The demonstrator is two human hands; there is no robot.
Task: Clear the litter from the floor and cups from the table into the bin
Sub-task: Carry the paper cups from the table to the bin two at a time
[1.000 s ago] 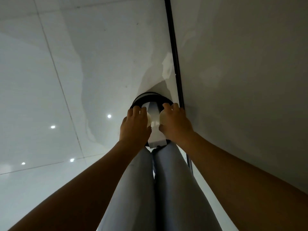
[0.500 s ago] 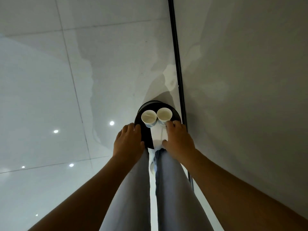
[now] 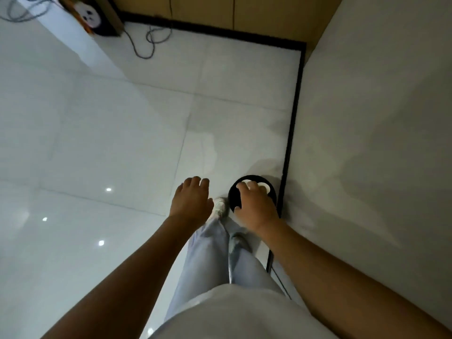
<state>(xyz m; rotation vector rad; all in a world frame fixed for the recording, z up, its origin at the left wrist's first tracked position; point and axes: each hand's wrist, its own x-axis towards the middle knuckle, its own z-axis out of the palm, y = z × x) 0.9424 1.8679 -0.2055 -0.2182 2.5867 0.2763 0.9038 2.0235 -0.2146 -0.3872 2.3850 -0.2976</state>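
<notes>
A round black bin (image 3: 234, 195) stands on the white tiled floor beside the wall, just ahead of my feet. White paper cups (image 3: 266, 187) show inside it, partly hidden by my right hand. My right hand (image 3: 255, 207) hovers over the bin's opening with loosely curled fingers and holds nothing that I can see. To the left of the bin, my left hand (image 3: 192, 199) hangs above the floor, fingers relaxed and empty.
A pale wall (image 3: 367, 143) with a black skirting strip (image 3: 292, 123) runs along the right. Grey cables (image 3: 146, 42) lie on the floor at the far end near a dark box (image 3: 97, 18) and wooden panels. Glossy floor tiles (image 3: 97, 143) stretch to the left.
The two cups left my hands and dropped into the bin. My view has risen and pulled back. My left hand has moved off to the left of the bin; my right stays above it.
</notes>
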